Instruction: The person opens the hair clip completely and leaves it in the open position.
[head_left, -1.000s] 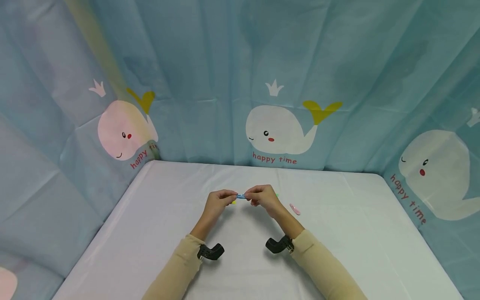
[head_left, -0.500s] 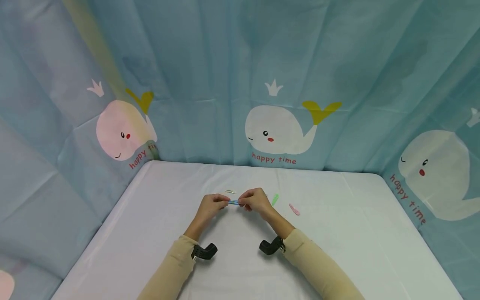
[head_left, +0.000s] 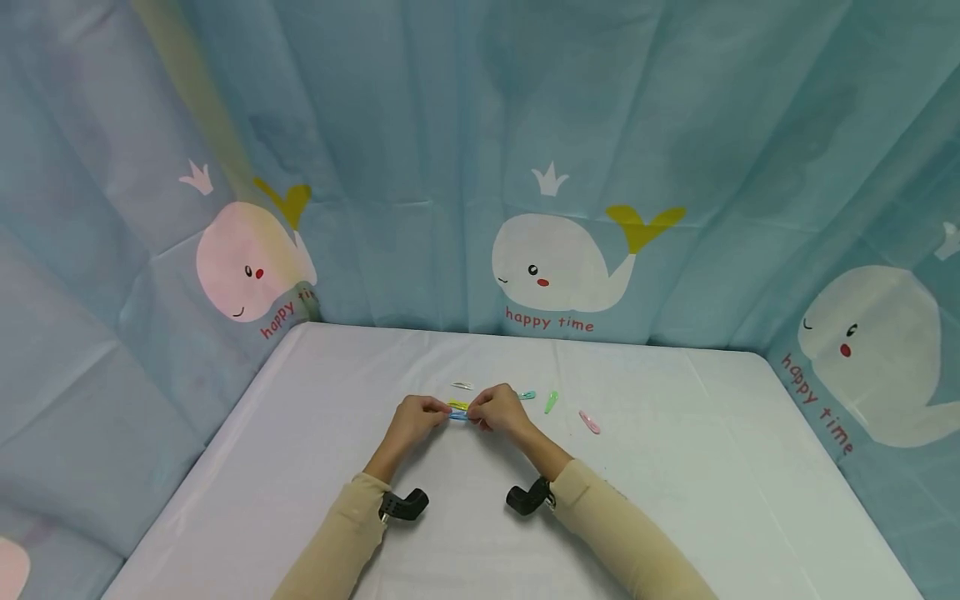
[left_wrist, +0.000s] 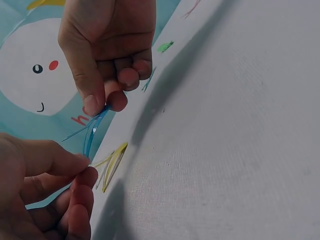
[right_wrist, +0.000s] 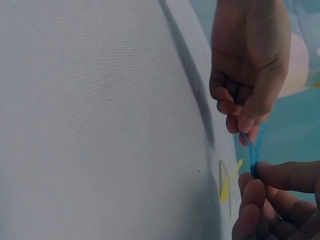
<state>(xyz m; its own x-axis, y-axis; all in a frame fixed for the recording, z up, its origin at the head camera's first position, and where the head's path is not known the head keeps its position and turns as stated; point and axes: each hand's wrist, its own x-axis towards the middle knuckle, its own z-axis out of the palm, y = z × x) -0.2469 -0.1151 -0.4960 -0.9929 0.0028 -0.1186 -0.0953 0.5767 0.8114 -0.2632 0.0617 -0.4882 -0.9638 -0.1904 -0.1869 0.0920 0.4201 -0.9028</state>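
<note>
**Both hands pinch blue clip, lower and nearer than before**

Left hand (head_left: pixel 416 416) & right hand (head_left: pixel 497 410) each pinch one end of the blue hair clip (head_left: pixel 458 414), just left of frame centre in head view. Vs 1 s ago, hands have dropped towards the table (head_left: pixel 675 500) & drifted nearer the person; grip looks unchanged, so prob. mid-handling. Clip's long axis runs left-right between the hands, roughly level; its prongs look spread open. Just behind: yellow clip (head_left: pixel 457 405). Farther back: pale clip (head_left: pixel 461 385), teal clip (head_left: pixel 527 395), green clip (head_left: pixel 551 402), pink clip (head_left: pixel 589 422).
</note>
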